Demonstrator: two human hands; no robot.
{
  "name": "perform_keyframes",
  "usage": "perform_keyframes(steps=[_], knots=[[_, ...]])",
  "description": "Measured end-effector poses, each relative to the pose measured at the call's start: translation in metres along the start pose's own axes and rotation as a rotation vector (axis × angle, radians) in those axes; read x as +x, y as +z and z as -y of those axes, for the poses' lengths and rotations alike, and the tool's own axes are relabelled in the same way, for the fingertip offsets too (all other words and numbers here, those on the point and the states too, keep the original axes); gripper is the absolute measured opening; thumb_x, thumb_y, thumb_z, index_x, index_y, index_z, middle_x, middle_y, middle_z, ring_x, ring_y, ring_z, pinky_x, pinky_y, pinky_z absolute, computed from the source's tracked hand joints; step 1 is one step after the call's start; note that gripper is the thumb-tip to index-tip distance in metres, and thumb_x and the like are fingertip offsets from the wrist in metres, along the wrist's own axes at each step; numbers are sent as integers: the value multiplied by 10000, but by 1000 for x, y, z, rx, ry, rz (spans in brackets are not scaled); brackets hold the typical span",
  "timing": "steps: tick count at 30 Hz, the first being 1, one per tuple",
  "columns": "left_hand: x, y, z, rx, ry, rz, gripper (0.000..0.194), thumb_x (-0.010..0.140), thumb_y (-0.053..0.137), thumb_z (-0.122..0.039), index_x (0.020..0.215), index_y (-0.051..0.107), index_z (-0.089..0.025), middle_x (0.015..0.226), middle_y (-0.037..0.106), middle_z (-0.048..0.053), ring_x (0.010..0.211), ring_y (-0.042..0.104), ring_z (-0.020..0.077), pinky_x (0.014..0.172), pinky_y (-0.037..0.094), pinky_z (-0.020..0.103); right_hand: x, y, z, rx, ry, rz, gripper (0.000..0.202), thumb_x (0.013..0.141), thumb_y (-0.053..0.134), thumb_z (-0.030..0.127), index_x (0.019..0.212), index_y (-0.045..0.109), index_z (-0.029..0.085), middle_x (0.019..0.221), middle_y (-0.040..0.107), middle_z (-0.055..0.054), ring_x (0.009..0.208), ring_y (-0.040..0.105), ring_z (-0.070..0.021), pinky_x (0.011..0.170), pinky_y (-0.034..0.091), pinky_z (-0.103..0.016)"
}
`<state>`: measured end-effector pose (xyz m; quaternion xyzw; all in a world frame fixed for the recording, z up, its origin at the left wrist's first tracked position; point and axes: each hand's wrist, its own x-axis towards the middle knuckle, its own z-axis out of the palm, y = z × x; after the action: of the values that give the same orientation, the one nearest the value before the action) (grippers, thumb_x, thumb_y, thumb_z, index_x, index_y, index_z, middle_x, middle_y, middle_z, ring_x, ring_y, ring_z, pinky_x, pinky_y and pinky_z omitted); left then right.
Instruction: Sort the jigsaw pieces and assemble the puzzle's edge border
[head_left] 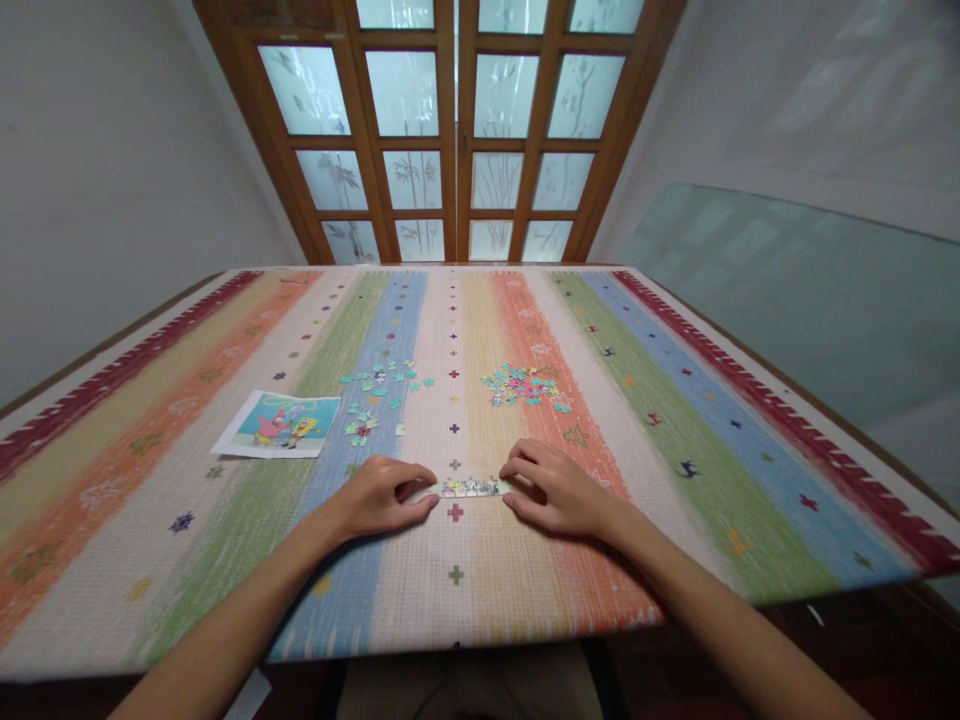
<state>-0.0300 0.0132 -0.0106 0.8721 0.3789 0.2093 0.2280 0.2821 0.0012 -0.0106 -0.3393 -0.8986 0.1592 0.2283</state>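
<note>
A narrow strip of joined puzzle pieces point(471, 487) lies flat on the striped tablecloth, near the front middle. My left hand point(390, 495) pinches its left end between thumb and fingers. At the right end, my right hand point(551, 488) grips the strip the same way. Beyond my left hand are loose turquoise puzzle pieces point(379, 378), spread out. A denser pile of turquoise and pink pieces point(525, 386) lies beyond my right hand. To the left rests a printed cartoon picture point(281, 425) on white paper.
The striped tablecloth point(660, 420) covers a wide table, whose front edge runs below my forearms. Behind it stands a wooden door with glass panes point(420, 95). A glass sheet point(787, 290) is at the right wall.
</note>
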Motion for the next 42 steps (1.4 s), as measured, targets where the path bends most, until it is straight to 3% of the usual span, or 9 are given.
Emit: perform_keyframes(steps=[17,23,42], knots=[[1,3,-2,-8,-39,13,274,932,586,-377,1030,762,-192,528,552,-45,455,433,99,523,309,245,0,0,0,5,-1,18,151,960,559,269,1033,653,176,972,609,-102,877,583,-230,787,490,-380],[3,5,-1,-19,27,-7,234,946,595,-334,965,771,-182,569,618,-21,473,474,99,528,336,242,0,0,0,5,2,20,148,954,562,261,1031,656,176,976,613,-105,880,581,-231,793,492,-378],[2,5,-1,35,143,-60,210,982,589,-303,962,756,-177,582,645,-23,463,516,91,504,373,225,0,-1,-1,-8,-12,19,169,967,540,275,1024,653,163,970,606,-110,874,581,-230,789,485,-376]])
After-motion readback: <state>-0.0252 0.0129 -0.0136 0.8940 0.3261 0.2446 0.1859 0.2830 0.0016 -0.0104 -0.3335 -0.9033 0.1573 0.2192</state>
